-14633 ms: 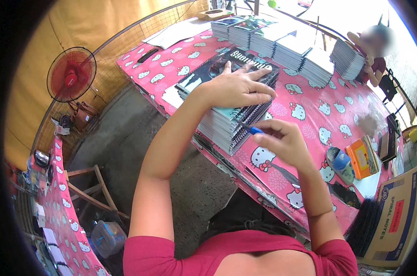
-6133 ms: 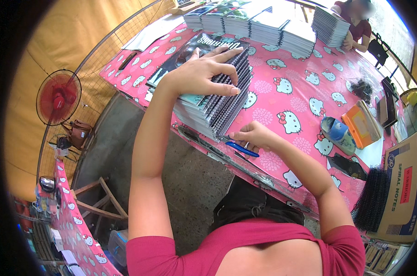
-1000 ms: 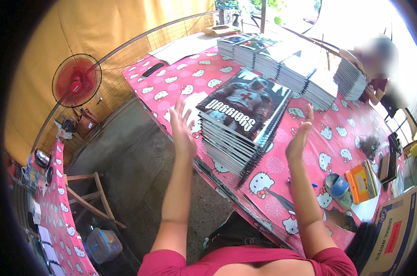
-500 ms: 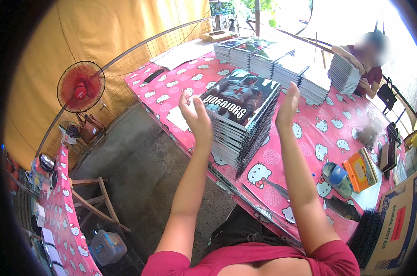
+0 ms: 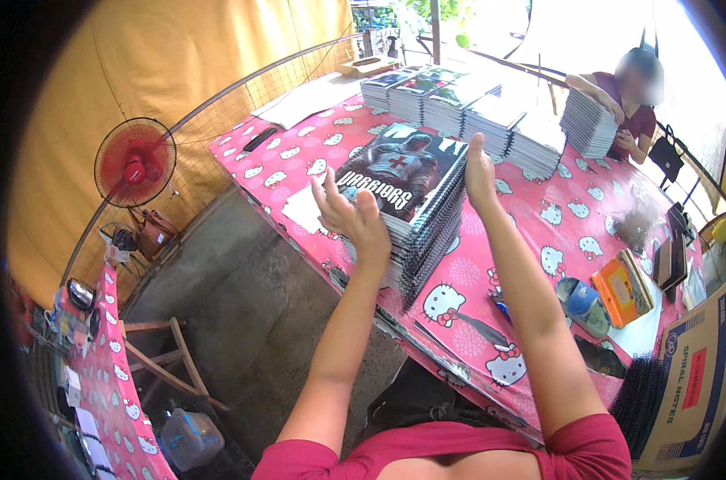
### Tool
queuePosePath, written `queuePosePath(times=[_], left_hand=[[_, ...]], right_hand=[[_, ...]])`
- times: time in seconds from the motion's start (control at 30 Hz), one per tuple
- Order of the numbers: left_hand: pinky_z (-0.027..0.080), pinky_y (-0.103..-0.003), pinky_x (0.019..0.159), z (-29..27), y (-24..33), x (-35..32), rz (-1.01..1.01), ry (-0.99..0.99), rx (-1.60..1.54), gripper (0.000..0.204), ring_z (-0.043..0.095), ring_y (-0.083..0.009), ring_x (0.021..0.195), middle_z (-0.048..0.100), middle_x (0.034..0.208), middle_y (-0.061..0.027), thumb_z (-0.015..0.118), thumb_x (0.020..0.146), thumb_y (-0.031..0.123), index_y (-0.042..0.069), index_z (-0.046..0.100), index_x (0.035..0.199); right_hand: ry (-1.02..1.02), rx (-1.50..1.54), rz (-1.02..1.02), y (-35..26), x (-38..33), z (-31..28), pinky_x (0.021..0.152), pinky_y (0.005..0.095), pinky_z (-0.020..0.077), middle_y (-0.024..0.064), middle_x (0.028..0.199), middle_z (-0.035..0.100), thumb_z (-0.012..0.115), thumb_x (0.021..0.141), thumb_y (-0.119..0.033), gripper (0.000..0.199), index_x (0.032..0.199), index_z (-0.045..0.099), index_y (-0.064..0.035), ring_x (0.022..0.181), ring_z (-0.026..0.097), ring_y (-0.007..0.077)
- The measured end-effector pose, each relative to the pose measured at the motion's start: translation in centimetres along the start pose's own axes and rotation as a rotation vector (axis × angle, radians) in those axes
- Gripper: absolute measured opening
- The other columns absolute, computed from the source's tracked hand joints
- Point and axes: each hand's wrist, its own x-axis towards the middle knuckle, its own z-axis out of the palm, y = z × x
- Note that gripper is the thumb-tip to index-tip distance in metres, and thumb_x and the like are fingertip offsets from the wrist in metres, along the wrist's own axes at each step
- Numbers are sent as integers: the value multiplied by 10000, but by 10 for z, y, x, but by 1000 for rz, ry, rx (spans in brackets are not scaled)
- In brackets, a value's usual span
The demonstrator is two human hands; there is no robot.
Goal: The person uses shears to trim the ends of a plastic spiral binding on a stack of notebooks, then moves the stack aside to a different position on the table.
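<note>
A tall stack of spiral-bound notebooks [image 5: 417, 210] with a dark knight cover stands on the pink cartoon-cat tablecloth [image 5: 563, 240]. My left hand [image 5: 348, 214] is at the stack's near-left edge, fingers spread, holding nothing. My right hand [image 5: 480, 170] is flat and upright against the stack's right side, by the wire spirals. A blue pen [image 5: 500, 306] lies on the cloth to the right of the stack.
More notebook stacks [image 5: 467, 104] line the far end, where another person [image 5: 619, 112] handles a pile. An orange box [image 5: 619, 284], a blue tape dispenser [image 5: 583, 302] and a cardboard carton [image 5: 691, 384] sit right. A red fan [image 5: 135, 164] and wooden stool [image 5: 167, 364] stand left.
Both hands have moved forward along the sides of the notebook stack, the right one now pressed against the spiral edge. The view has shifted slightly.
</note>
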Motion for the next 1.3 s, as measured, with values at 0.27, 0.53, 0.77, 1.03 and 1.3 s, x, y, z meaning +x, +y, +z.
queuePosePath(times=[0.27, 0.53, 0.77, 1.03, 1.3], left_hand=[[417, -313, 857, -69, 31, -40, 7, -228, -399, 387, 497, -152, 1011, 499, 1115, -90, 681, 828, 76, 22, 478, 1154], [441, -221, 665, -69, 57, -49, 106, -374, -269, 330, 533, -85, 775, 573, 960, -55, 716, 796, 47, 18, 526, 1064], [440, -221, 632, -72, 72, -46, 3, -376, -175, 180, 536, -67, 714, 602, 842, -27, 680, 836, 76, 6, 568, 959], [450, -236, 647, -74, 75, -43, 58, -417, -162, 129, 544, -71, 711, 608, 811, -27, 658, 844, 67, 18, 579, 933], [490, -306, 672, -73, 74, -44, 113, -368, -147, 118, 613, -178, 737, 623, 810, -97, 644, 833, 62, 2, 575, 909]], right_hand=[[-572, -1108, -21, 18, -177, -156, 1042, 563, 289, 270, 1425, 329, 705, 689, -599, 959, 1351, 381, 16, 1349, 284, 404], [-482, -1095, -86, 38, -214, -179, 861, 526, 407, 207, 1107, 502, 589, 871, -348, 500, 1234, 478, -21, 1052, 490, 381], [-608, -616, -157, -77, -184, -116, 804, 465, 426, 175, 970, 519, 555, 902, -353, 396, 1169, 507, -65, 913, 533, 376], [-424, -882, -640, -101, -161, -79, 905, 595, 371, 163, 995, 533, 548, 885, -463, 452, 1187, 534, -128, 1010, 537, 359], [-389, -964, -745, -103, -160, -74, 899, 565, 378, 138, 985, 526, 575, 870, -475, 439, 1172, 574, -156, 1007, 532, 324]])
